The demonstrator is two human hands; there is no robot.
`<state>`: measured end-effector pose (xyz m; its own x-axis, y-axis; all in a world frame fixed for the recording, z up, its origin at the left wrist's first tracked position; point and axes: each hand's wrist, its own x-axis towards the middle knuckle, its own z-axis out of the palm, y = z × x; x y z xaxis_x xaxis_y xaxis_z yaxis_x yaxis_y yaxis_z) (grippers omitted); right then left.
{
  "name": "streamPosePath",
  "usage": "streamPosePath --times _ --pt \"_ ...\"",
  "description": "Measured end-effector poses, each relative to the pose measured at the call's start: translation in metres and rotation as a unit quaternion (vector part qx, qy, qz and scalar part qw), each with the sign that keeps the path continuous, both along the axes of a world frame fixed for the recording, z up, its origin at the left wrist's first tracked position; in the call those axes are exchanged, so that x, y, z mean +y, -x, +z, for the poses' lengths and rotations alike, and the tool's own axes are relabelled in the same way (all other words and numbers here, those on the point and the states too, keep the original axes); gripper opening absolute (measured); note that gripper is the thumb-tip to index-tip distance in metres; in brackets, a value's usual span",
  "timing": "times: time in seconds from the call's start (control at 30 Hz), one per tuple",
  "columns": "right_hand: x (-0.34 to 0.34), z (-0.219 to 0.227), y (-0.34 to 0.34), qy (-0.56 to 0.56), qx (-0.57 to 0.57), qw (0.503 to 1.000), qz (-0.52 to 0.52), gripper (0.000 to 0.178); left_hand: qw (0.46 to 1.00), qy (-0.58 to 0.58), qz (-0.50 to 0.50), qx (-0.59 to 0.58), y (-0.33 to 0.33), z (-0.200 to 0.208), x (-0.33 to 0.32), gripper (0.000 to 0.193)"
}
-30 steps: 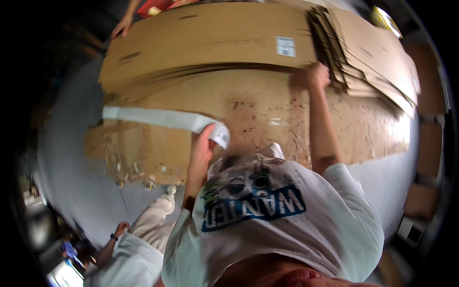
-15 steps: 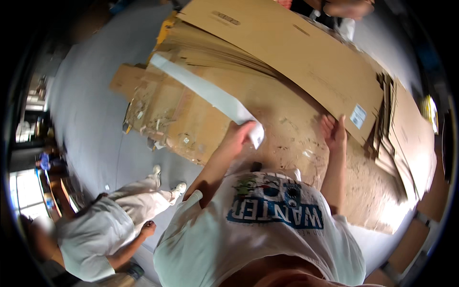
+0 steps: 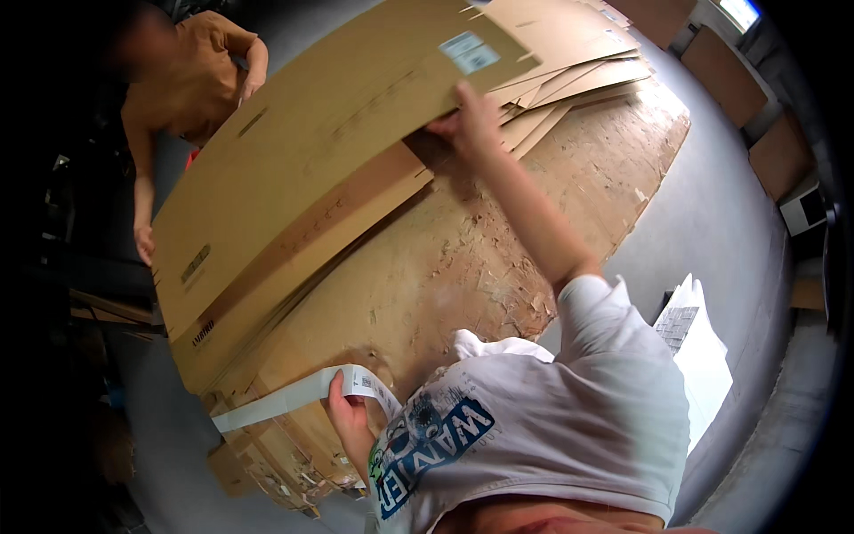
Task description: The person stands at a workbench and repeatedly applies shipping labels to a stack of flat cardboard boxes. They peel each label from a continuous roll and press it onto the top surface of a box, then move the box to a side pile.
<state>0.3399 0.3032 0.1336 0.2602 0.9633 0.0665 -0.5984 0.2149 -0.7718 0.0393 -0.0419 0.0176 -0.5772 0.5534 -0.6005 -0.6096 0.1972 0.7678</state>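
My left hand [image 3: 349,420] pinches a long white strip of labels [image 3: 285,397], which trails left over the cardboard and curls toward my shirt. With my arm stretched far out, my right hand [image 3: 473,126] grips the near edge of a large flat cardboard sheet [image 3: 329,133], thumb on top and fingers mostly hidden beneath. A white label [image 3: 469,53] is stuck near that end of the sheet. The sheet's near edge stands a little apart from another cardboard sheet [image 3: 356,209] under it.
Across the stack, a person in an orange-brown shirt [image 3: 191,80] has a hand [image 3: 143,244] at the sheet's far-left edge. More flat cardboard [image 3: 578,80] lies at the far right on the scuffed, torn table surface [image 3: 480,258]. White sheets [image 3: 698,356] stand at the right.
My view has swung to the right. My right hand, open beside the cardboard before, now grips the labelled sheet's edge. The label strip has stayed in my left hand.
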Motion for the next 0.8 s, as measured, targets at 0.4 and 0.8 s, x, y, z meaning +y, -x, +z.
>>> streamPosePath --times 0.4,0.8 --pt "0.141 -0.127 -0.102 0.175 0.111 0.978 0.039 0.063 0.999 0.011 -0.041 0.006 -0.033 -0.005 0.016 0.034" --pt "0.210 -0.123 0.006 0.295 0.023 0.924 0.244 0.087 0.997 0.075 -0.003 -0.008 -0.039 -0.013 0.020 0.032"
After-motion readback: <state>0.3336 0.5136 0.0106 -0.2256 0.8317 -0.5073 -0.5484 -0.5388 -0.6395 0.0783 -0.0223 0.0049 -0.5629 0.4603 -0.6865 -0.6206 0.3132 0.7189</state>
